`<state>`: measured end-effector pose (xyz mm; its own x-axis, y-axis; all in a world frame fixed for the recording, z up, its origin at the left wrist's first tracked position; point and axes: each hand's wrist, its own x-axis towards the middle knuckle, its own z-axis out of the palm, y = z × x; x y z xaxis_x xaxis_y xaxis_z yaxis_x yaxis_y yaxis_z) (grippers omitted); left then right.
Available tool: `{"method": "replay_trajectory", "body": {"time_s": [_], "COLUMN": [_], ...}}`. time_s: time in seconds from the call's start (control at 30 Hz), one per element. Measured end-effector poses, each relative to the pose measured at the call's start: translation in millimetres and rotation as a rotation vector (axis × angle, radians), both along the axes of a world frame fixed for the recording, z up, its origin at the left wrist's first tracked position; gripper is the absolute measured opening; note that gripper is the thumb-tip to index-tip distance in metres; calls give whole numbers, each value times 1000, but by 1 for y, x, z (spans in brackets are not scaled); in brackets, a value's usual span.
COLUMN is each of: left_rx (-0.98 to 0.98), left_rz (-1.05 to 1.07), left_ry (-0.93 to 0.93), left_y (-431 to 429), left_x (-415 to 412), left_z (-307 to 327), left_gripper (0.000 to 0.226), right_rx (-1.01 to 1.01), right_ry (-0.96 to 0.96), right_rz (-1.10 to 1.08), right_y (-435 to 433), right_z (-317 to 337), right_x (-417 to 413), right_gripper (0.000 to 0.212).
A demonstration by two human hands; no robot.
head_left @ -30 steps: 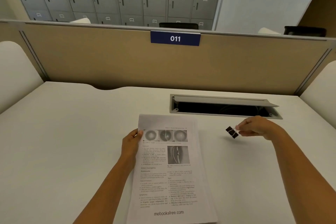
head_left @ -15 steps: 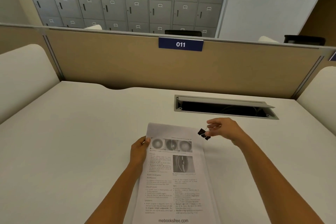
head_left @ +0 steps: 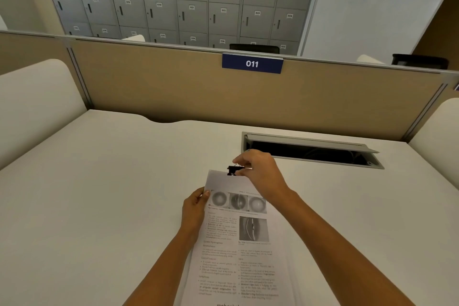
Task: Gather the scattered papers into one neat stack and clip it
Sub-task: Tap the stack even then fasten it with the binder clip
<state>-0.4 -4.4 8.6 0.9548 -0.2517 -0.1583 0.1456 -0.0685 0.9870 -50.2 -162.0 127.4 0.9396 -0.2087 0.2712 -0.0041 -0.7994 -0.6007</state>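
Observation:
A stack of printed papers (head_left: pixel 238 251) lies on the white desk (head_left: pixel 104 194), its top page showing text and grey eye pictures. My left hand (head_left: pixel 195 208) pinches the stack's left edge near the top. My right hand (head_left: pixel 260 171) holds a small black binder clip (head_left: pixel 233 170) by its wire handles. The clip sits at the stack's top edge, near the middle. Whether its jaws grip the pages I cannot tell.
An open cable hatch (head_left: pixel 310 150) with a raised grey lid is set into the desk just behind my right hand. A tan divider panel (head_left: pixel 173 92) with a blue "011" plate (head_left: pixel 252 64) closes the back. White side screens (head_left: pixel 32 104) stand at both sides.
My right hand has carried the binder clip leftward from the desk's right side to the top edge of the stack. My left hand has kept its hold on the left edge.

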Motion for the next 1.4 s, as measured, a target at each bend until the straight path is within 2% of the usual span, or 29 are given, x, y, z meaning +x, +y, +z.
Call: {"method": "replay_trajectory", "body": {"time_s": [0.33, 0.8, 1.23, 1.4], "left_rx": [-30, -66, -56, -58], "left_rz": [-38, -74, -75, -74], "left_ry": [-79, -119, -138, -137], "left_y": [2, 1, 1, 1], "left_x": [3, -2, -1, -3], "left_z": [-5, -10, -11, -8], "left_gripper": [15, 17, 19, 18], "right_rx": [6, 169, 177, 169], "right_ry": [-127, 209, 210, 246], "right_rz": [10, 175, 204, 240], "right_y": [16, -6, -7, -7], "right_z": [-19, 9, 1, -2], "right_x": [13, 29, 36, 37], "right_gripper": [23, 27, 28, 43]}}
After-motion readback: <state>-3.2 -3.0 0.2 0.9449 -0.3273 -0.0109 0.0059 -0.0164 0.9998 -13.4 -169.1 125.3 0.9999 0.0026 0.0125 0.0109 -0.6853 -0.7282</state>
